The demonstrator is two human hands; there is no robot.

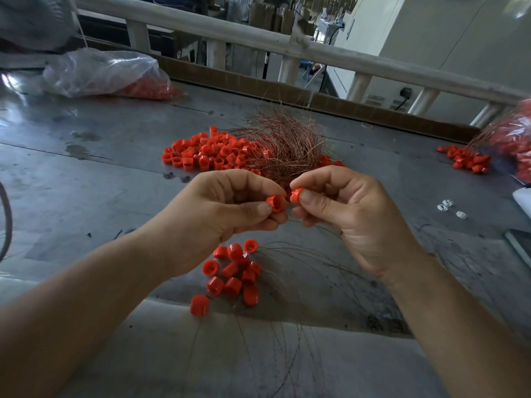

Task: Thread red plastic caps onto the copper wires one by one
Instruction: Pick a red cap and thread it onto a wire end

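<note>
Our forearms are hanging over the near edge of the table point(86, 182), and we are holding both hands above its middle so the work is sitting right under our eyes. Our left hand point(230, 208) is pinching a red cap point(274, 203) between thumb and curled fingers, its open mouth facing right. Our right hand point(344, 216) is pinching a second cap point(296, 195) just beside it. Whether a wire is running between them we cannot tell.

We are judging the clump of caps point(235, 271) toward the near edge as already threaded, since thin wires point(316, 262) are fanning out from it. Supply is waiting toward the far edge: a loose cap pile point(207, 153) touching a copper wire tangle point(284, 145).

At the far left corner a clear plastic bag point(109, 73) is holding more red caps. At the right edge another bag point(514, 139) is showing red too, with a small heap point(468, 160) lying beside it.
</note>
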